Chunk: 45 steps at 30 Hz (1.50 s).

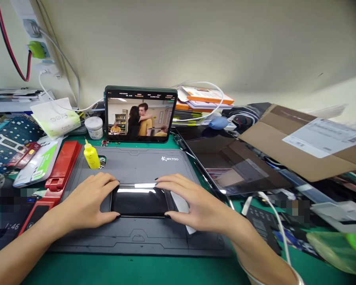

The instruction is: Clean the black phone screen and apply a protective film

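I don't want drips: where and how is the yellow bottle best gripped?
Probably pinch the yellow bottle by its broad body, below the thin tip, coming from the right. It stands tip up, with the left hand in front and a red tool to its left; grip above the small parts at its foot.

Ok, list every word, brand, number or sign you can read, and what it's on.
"WKTOO", beside a small logo: grey mat
"Free", twice: white-and-green packet
"1:46", perhaps with more hidden before it: dark screen at far left
Too small or blurred: tablet captions, shipping label, white-and-green box
No text seen: black-screened device
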Available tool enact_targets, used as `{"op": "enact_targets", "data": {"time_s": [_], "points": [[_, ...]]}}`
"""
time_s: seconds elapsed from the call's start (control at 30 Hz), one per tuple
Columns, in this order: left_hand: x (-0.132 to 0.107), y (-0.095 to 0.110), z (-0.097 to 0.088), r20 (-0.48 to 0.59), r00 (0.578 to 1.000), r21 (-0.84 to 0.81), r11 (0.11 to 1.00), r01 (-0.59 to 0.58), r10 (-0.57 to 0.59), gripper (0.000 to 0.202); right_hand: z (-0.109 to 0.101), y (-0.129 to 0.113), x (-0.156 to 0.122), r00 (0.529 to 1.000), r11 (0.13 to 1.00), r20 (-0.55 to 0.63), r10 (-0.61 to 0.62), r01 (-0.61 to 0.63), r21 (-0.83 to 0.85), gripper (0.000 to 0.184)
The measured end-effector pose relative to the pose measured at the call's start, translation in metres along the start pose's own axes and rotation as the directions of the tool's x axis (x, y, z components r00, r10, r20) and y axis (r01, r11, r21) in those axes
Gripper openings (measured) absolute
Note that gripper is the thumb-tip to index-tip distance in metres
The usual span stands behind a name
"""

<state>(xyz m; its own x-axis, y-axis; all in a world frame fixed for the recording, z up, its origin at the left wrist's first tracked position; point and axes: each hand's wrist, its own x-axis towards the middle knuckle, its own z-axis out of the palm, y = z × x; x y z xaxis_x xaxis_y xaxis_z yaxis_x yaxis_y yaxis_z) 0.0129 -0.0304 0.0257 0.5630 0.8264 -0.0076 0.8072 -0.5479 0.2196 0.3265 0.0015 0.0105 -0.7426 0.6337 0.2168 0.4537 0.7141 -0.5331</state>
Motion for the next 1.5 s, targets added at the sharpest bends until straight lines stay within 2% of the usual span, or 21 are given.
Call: {"op": "enact_targets", "data": {"time_s": [0.17,0.57,0.97,1.5], "points": [[0.000,-0.002,0.001,-0.012,1.000,-0.018,0.999,-0.027,0.027,0.051,0.000,0.000,0.000,1.000,1.000,0.010,0.001,-0.001,-0.030,0.050],[0.004,0.000,-0.001,0.057,0.998,-0.005,1.000,-0.030,0.030,0.050,0.003,0.002,-0.004,0.999,0.999,0.037,0.027,-0.025,-0.040,0.046],[0.003,-0.003,-0.002,0.069,0.997,0.023,0.999,-0.045,0.044,0.051,0.010,0.003,-0.005,0.999,0.995,0.048,-0.025,0.029,-0.098,0.042],[0.005,-0.004,-0.002,0.075,0.995,0.024,0.997,-0.068,0.066,0.051,0.008,-0.003,-0.008,0.996,0.983,0.073,-0.047,0.059,-0.176,0.035]]}}
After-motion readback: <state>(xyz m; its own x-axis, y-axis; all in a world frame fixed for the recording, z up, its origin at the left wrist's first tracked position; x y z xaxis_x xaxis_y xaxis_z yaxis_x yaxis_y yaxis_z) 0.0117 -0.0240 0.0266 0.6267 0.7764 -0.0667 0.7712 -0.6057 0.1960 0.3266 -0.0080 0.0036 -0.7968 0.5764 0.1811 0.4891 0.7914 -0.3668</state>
